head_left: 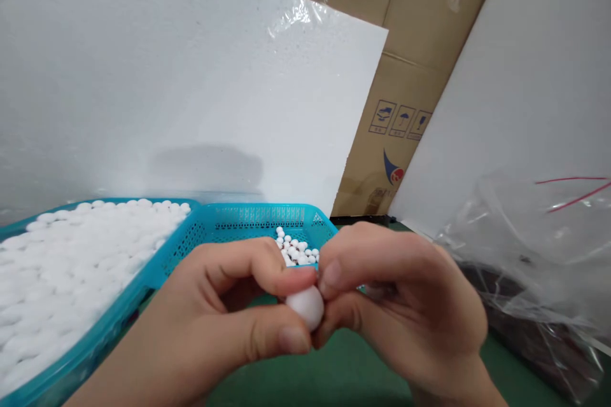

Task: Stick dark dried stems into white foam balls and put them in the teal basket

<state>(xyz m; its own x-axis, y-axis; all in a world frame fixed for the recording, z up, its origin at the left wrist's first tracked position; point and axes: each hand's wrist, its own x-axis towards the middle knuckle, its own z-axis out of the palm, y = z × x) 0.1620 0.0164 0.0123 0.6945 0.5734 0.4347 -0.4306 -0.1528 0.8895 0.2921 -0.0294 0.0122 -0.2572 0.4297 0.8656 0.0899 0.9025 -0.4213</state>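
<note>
My left hand [243, 305] is closed, pinching a small smooth white ball [307, 307] between thumb and index finger. At the ball's right side my right hand [396, 299] is also closed, its thumb and index finger pressed together. What those fingertips grip is too small or hidden to make out. A whitish rounded thing [380, 290] shows partly within the curl of my right hand. Behind my hands, a blue plastic basket [258, 215] holds a small heap of white balls [296, 250] with dark reddish bits among them.
At left, a larger blue basket [157, 276] is filled with many white balls [76, 267]. A white foam board [214, 76] leans on a cardboard box [405, 70] behind. Clear plastic bags [539, 254], one with dark contents, lie at right. The work surface [353, 369] is green.
</note>
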